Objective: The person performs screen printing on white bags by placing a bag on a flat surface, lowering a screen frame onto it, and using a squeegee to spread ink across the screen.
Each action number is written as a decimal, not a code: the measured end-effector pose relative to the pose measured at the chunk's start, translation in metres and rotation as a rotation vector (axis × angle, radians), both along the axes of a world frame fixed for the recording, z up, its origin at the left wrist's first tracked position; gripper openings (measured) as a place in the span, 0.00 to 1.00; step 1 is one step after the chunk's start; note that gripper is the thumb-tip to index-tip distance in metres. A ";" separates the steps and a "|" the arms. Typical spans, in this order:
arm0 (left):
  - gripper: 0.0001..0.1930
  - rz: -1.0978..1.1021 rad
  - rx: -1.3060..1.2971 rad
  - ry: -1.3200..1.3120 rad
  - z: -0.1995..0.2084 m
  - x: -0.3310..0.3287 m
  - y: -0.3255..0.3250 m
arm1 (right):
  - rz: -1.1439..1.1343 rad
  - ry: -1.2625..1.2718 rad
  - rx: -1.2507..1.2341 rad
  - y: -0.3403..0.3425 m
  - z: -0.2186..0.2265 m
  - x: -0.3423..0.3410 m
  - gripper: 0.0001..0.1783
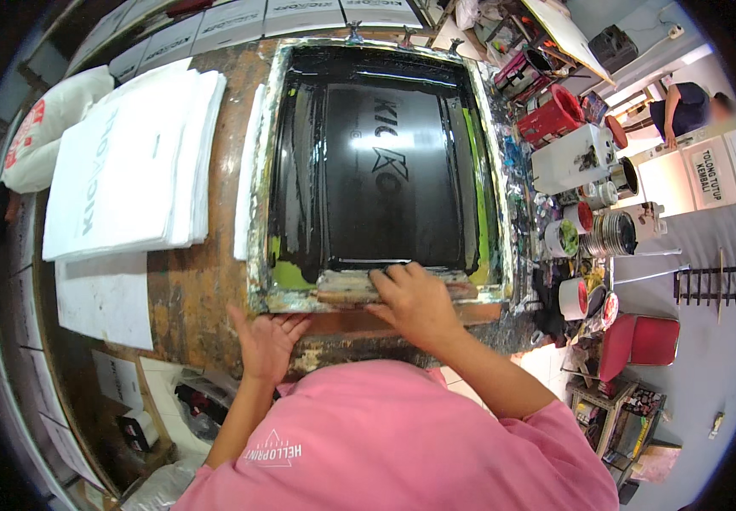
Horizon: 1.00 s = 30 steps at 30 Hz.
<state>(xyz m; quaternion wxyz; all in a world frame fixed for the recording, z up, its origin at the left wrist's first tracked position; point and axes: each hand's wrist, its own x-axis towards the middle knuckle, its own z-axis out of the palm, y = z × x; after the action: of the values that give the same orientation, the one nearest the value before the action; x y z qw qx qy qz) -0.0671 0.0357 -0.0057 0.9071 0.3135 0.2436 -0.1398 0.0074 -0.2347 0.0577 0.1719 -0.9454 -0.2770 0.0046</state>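
A screen-printing frame (pixel 267 162) with a paint-stained rim lies on the worn wooden table. Its mesh (pixel 376 223) is coated with glossy black ink, with green strips showing along both sides and dark lettering through the middle. At the near end of the mesh rests a wide squeegee (pixel 346 284), held across the frame. My right hand (pixel 416 308) is closed over the squeegee's handle, fingers curled on its far side. Beside the frame's near left corner is my left hand (pixel 267 345), thumb spread and fingers stretched toward the rim; it holds nothing visible.
A stack of white printed sheets (pixel 129 170) sits on the left of the table (pixel 189 294). Ink pots and a red bucket (pixel 551 117) crowd the right side. Metal clamps (pixel 355 32) stand at the frame's far edge. A person (pixel 683 106) is at the far right.
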 end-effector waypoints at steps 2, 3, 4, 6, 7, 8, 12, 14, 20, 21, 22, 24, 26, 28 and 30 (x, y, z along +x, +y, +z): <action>0.59 0.008 0.026 -0.006 -0.006 -0.003 -0.001 | 0.042 -0.058 0.005 0.000 -0.010 0.014 0.26; 0.59 0.005 0.043 -0.008 -0.008 -0.006 0.000 | 0.023 -0.067 -0.031 0.001 -0.014 0.031 0.27; 0.59 0.001 0.024 -0.021 -0.011 -0.009 0.002 | 0.018 -0.073 -0.021 0.001 -0.014 0.052 0.25; 0.59 0.004 -0.017 -0.061 -0.014 -0.010 0.005 | 0.008 -0.136 -0.027 0.003 -0.020 0.100 0.24; 0.59 0.016 0.030 -0.043 -0.010 -0.011 0.002 | 0.006 -0.186 -0.032 0.003 -0.024 0.126 0.23; 0.60 0.008 0.037 -0.039 -0.011 -0.010 0.003 | 0.004 -0.238 -0.034 0.005 -0.031 0.154 0.22; 0.57 0.031 -0.035 -0.026 -0.026 -0.018 0.011 | -0.025 -0.365 -0.037 0.004 -0.049 0.270 0.19; 0.56 0.061 -0.092 -0.033 -0.033 -0.022 0.015 | -0.018 -0.409 -0.055 0.001 -0.047 0.319 0.18; 0.60 0.026 -0.036 -0.093 -0.016 -0.016 0.007 | 0.083 -0.008 -0.126 -0.009 0.010 0.404 0.27; 0.60 0.022 -0.041 -0.108 -0.013 -0.016 0.006 | 0.070 -0.143 -0.113 -0.008 0.005 0.407 0.26; 0.59 -0.005 -0.103 -0.190 -0.017 -0.015 0.007 | 0.060 -0.181 -0.123 -0.008 -0.001 0.405 0.26; 0.58 -0.054 -0.195 -0.329 -0.038 -0.022 0.016 | 0.048 -0.241 -0.138 -0.004 -0.014 0.392 0.26; 0.57 -0.109 -0.232 -0.402 -0.051 -0.026 0.024 | 0.018 -0.298 -0.136 -0.006 -0.016 0.362 0.25; 0.57 -0.155 -0.249 -0.424 -0.053 -0.024 0.023 | -0.001 -0.331 -0.132 -0.011 -0.015 0.320 0.25; 0.55 -0.165 -0.273 -0.503 -0.049 -0.019 0.020 | 0.023 -0.290 -0.149 -0.010 -0.017 0.271 0.23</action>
<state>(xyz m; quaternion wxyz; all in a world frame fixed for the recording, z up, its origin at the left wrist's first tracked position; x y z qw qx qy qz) -0.0863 0.0560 -0.0550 0.9583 0.2323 -0.0363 -0.1621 0.2780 -0.2451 0.0409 0.0595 -0.9430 -0.3085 -0.1093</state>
